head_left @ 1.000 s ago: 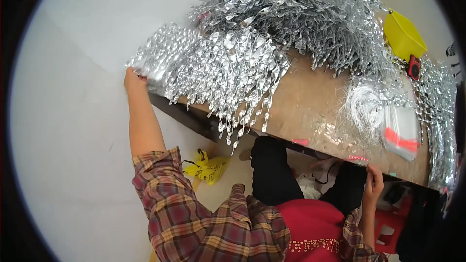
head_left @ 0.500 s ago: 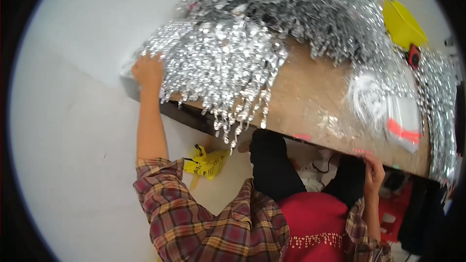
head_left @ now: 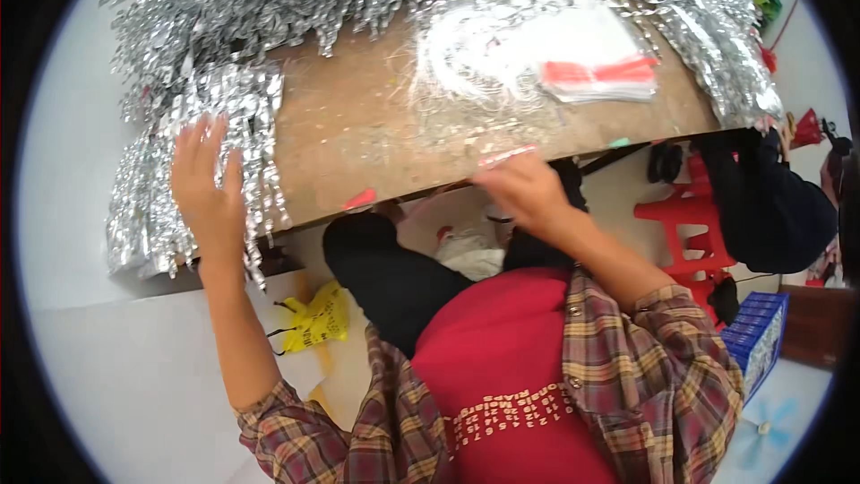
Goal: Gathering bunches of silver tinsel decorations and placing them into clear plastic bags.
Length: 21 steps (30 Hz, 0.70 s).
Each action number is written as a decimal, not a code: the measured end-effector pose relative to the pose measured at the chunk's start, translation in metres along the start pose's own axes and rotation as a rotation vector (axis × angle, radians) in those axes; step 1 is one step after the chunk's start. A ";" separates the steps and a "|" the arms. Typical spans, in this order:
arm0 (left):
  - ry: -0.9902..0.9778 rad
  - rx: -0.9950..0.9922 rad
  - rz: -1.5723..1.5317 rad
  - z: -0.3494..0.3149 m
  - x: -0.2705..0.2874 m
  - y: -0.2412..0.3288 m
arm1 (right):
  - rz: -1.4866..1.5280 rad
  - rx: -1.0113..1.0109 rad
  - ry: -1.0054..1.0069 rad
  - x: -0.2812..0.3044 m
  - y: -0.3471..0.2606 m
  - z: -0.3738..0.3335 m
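Brown table [head_left: 331, 116]; left hand [head_left: 208, 181] spread over tinsel [head_left: 256, 108], right hand [head_left: 530, 192]: grip unclear (shirt [head_left: 502, 327] lettered).

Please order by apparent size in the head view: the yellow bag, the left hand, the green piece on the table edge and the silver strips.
Largest: silver strips
left hand
yellow bag
Smallest: green piece

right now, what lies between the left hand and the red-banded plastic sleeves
In the head view: silver foil strands next to the left hand, then brown tabletop, then white string before the red-banded plastic sleeves.
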<state>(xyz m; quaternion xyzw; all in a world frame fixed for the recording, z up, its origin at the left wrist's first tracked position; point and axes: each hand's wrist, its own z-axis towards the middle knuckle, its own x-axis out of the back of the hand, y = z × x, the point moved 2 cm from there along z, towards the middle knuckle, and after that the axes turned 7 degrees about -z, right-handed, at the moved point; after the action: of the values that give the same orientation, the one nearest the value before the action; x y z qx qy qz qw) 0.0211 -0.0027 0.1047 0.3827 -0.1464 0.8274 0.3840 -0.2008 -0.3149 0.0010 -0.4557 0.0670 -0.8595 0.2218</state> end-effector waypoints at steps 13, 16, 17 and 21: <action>-0.148 0.323 -0.746 -0.099 -0.036 0.166 | 0.071 -0.317 -0.013 0.057 0.054 -0.002; -0.089 0.359 -0.759 -0.100 -0.036 0.171 | -0.079 -0.596 0.079 0.093 0.112 0.001; -0.036 0.351 -0.744 -0.096 -0.035 0.164 | -0.087 -0.514 0.131 0.104 0.110 0.008; 0.220 0.448 -0.339 -0.096 -0.009 0.105 | 0.117 -0.458 0.013 0.078 0.100 0.028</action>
<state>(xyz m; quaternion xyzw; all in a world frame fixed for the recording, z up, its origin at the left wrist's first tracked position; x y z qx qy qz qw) -0.1036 -0.0253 0.0402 0.3851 0.1484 0.7996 0.4363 -0.1838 -0.4360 0.0443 -0.4839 0.2881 -0.8104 0.1615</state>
